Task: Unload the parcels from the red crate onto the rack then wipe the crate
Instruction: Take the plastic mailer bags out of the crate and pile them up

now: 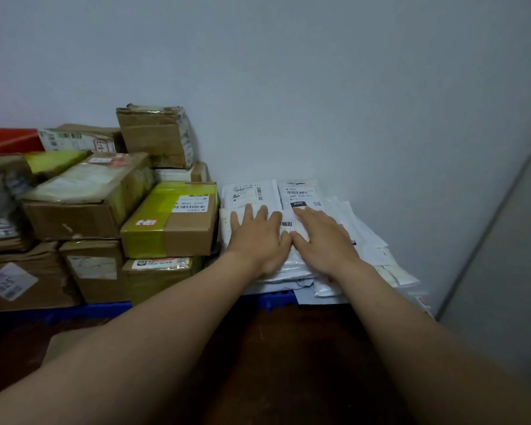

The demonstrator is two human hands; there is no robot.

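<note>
Red crate (10, 142) is showing only a corner at the far left, sitting behind the cardboard boxes (74, 207). The boxes are stacking in layers on the blue rack shelf (83, 311), labels facing up and toward the near side. One taped carton (155, 136) is standing on top at the far side, against the wall (319, 87). A box with yellow-green tape (169, 222) is lying at the right end of the stack, just beside the pile of white mailer bags (368, 240).

Left hand (255, 237) is lying flat on the mailer pile, fingers straight and spread, palm down, gripping nothing. Right hand (322, 237) is resting flat just beside it, thumbs almost touching, fingers also straight, fingertips reaching the black "060" label (298, 204). Both are pressing on the top bags. The mailers are overhanging the shelf's near edge a little and are fanning out toward the right. The corner where the two walls meet is running down the right side.
</note>
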